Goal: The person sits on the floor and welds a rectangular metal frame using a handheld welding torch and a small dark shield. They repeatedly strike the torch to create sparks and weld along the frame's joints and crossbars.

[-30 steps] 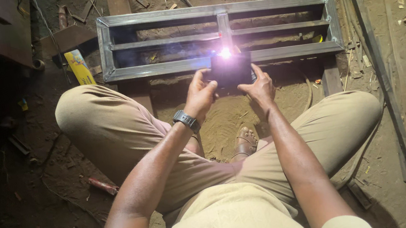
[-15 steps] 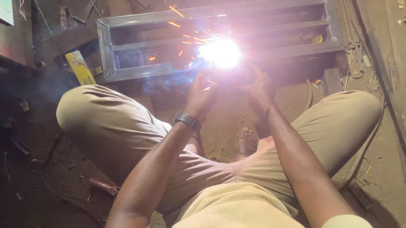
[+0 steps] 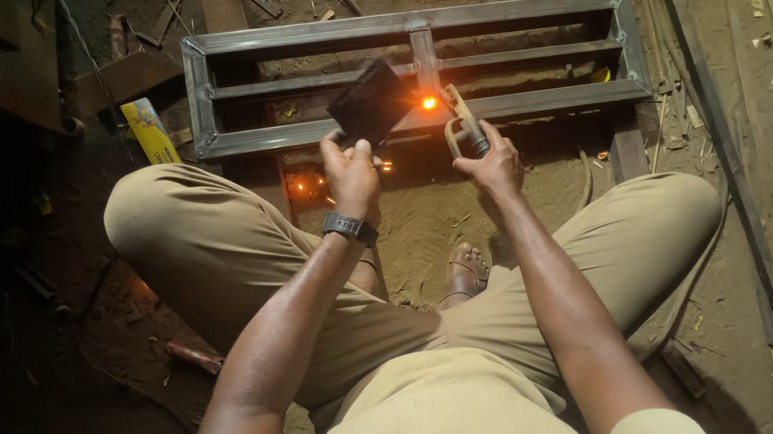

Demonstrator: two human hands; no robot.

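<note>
yellow packet (image 3: 150,129) left of metal frame (image 3: 415,120)

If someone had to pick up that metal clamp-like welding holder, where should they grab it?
Probably by the lower handle end, as the right hand grips the metal welding holder now, coming from the person's side. Its forked jaws point away toward the glowing orange weld spot on the grey steel frame, so that end looks hot.

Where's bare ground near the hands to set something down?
Free: the sandy patch between the knees, bordered by the metal frame and the sandaled foot. Crowded: the scrap strips to the right, and the frame by the left hand and right hand, its weld glowing.
</note>
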